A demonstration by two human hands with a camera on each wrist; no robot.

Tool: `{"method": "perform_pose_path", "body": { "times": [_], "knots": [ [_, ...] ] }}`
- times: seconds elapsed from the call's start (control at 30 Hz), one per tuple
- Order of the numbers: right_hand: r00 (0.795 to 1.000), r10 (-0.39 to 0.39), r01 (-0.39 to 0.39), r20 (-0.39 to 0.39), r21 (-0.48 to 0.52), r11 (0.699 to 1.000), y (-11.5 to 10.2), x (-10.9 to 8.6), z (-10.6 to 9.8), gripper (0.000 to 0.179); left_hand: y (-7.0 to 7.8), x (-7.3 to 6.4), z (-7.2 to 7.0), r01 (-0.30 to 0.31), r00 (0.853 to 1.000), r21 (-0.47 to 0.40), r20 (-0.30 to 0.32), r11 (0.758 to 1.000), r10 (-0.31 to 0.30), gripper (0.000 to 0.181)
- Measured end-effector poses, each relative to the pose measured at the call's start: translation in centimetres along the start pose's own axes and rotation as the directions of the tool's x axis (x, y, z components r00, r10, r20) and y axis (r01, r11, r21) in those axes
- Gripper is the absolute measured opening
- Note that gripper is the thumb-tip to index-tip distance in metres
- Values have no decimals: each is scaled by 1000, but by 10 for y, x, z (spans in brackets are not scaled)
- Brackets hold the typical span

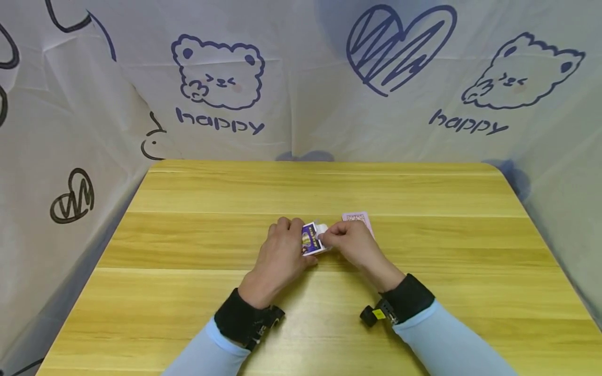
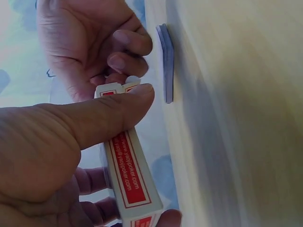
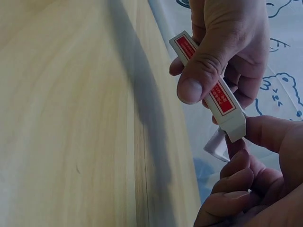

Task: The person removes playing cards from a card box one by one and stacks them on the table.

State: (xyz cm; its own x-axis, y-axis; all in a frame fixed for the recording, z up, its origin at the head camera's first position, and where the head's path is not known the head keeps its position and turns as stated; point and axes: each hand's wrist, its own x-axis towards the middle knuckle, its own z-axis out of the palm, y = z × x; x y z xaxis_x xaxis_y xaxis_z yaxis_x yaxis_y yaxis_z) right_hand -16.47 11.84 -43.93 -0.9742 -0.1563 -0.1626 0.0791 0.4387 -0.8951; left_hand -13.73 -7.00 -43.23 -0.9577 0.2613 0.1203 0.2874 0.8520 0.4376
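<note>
My left hand (image 1: 281, 250) grips a small playing card box (image 1: 310, 240) with a purple front, just above the table. The left wrist view shows its thumb along the narrow red-and-white side of the card box (image 2: 126, 170). At the box's open end, the right hand (image 1: 356, 245) pinches the edge between thumb and index finger. A pale flap (image 3: 218, 145) sticks out there in the right wrist view. Behind the right hand lies a deck of playing cards (image 1: 356, 216), patterned back up and partly covered by that hand. The inside of the box is hidden.
The wooden table (image 1: 188, 292) stretches out on all sides of the hands. White cloth (image 1: 310, 104) with drawn bears and hearts hangs behind and beside it. A dark cable (image 1: 29, 366) shows at the lower left.
</note>
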Motion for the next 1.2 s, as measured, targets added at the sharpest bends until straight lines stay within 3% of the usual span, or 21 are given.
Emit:
{"method": "perform_pose_path", "body": {
  "times": [0.23,0.5,0.9,1.2],
  "knots": [
    [999,2,-3,47,35,999,5,3,0,10,2,-1,-3,6,999,-7,39,1000,-6,72],
    [998,-5,4,70,15,1000,4,3,-1,10,3,-2,-5,-3,999,4,34,1000,3,71],
    [987,85,-101,138,112,989,6,4,-4,17,3,-2,-5,-1,999,6,34,1000,1,71],
    [996,58,-68,71,153,986,8,2,-12,17,0,0,-1,27,999,27,37,999,-28,74]
  ]
}}
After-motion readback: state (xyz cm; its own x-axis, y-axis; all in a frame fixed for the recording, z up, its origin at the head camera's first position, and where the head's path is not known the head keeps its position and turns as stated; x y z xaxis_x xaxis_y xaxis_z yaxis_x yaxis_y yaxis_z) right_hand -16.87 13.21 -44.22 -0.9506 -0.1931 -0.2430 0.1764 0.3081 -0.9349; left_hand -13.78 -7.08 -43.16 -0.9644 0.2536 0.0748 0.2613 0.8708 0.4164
